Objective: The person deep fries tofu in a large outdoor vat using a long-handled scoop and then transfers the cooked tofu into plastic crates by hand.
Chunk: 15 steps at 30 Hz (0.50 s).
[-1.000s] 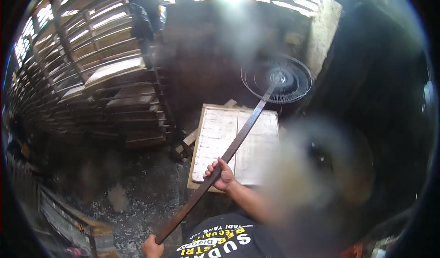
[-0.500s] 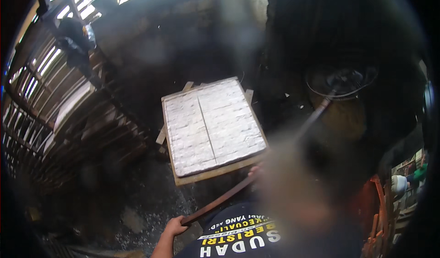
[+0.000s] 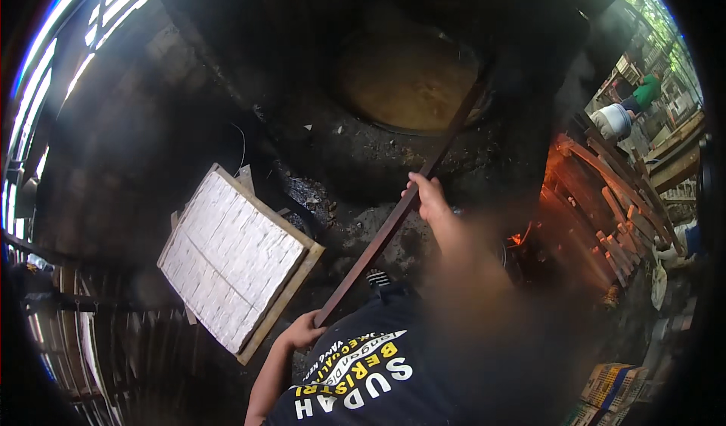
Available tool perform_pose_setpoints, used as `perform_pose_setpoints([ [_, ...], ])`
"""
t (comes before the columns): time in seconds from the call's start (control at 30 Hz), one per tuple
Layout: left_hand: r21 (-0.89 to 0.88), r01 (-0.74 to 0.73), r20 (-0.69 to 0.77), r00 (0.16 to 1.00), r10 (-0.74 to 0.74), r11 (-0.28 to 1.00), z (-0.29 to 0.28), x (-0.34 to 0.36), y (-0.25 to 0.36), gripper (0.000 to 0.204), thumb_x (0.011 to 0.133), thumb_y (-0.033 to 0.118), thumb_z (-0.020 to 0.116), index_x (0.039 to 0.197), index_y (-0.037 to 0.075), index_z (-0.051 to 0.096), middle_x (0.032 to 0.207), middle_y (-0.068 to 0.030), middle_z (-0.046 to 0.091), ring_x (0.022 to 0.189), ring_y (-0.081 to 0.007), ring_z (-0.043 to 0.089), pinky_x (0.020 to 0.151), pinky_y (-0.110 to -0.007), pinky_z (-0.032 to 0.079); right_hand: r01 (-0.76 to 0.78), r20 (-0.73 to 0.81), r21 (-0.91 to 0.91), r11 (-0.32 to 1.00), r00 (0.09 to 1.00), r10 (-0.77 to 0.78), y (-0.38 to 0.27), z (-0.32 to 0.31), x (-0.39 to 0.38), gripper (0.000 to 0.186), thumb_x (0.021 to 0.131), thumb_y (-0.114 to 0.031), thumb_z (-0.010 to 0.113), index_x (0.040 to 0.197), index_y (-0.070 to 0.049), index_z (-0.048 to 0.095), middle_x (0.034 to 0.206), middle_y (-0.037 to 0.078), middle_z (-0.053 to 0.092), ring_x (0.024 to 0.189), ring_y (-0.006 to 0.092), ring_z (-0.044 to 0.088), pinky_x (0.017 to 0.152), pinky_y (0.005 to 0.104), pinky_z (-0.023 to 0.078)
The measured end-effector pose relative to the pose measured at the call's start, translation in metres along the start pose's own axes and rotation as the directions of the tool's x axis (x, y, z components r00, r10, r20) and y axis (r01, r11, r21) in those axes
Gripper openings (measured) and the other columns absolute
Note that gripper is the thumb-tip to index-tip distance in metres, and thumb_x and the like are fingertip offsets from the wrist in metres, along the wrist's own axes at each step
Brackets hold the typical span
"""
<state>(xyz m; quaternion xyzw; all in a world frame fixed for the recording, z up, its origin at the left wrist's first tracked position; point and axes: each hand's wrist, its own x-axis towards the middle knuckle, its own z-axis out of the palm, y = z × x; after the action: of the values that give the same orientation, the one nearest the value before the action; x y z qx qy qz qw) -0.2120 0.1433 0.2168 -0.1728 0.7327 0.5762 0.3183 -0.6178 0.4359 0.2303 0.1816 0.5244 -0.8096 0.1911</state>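
The left hand point(image 3: 304, 330) has its grip wrapped round the near end of a long brown pole point(image 3: 374, 244), and the right hand point(image 3: 431, 198) grasps it farther up. The far end reaches over a big round pot point(image 3: 412, 133) of brown liquid point(image 3: 401, 86). It looks like a stirring or scooping step, which calls for steady hands.

The wooden pole point(image 3: 380, 237) has swung from across the white slab point(image 3: 234, 256) to over the round vat point(image 3: 404, 130)

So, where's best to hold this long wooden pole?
Likely the near end of the pole with the left hand and mid-length with the right hand, both from your side: it's long, straight, and slants away toward the round vat.
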Motion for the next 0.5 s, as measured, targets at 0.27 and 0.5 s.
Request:
perform_pose_setpoints([
  [0.27,-0.139,-0.025,0.15,0.988,0.046,0.99,0.009,0.05,0.063,0.052,0.086,0.008,0.071,0.134,-0.002,0.056,0.11,-0.0068,0.07,0.096,-0.0125,0.064,0.086,-0.031,0.054,-0.054,-0.132,-0.037,0.998,0.99,0.049,-0.002,-0.017,0.084,0.023,0.089,-0.017,0.075,0.098,-0.005,0.057,0.078,0.007,0.06,0.063,0.0243,0.062,0.06,0.0419,0.058],
  [0.5,0.065,0.082,-0.152,0.986,-0.071,0.995,0.035,0.015,0.071,0.057,0.085,0.025,0.078,0.133,-0.002,0.061,0.113,-0.0188,0.074,0.1,-0.0227,0.071,0.089,-0.037,0.055,-0.207,-0.086,-0.001,0.978,0.975,0.206,0.039,-0.003,0.113,0.019,0.088,-0.015,0.072,0.095,-0.007,0.057,0.069,0.005,0.056,0.055,0.0215,0.056,0.052,0.0386,0.054],
])
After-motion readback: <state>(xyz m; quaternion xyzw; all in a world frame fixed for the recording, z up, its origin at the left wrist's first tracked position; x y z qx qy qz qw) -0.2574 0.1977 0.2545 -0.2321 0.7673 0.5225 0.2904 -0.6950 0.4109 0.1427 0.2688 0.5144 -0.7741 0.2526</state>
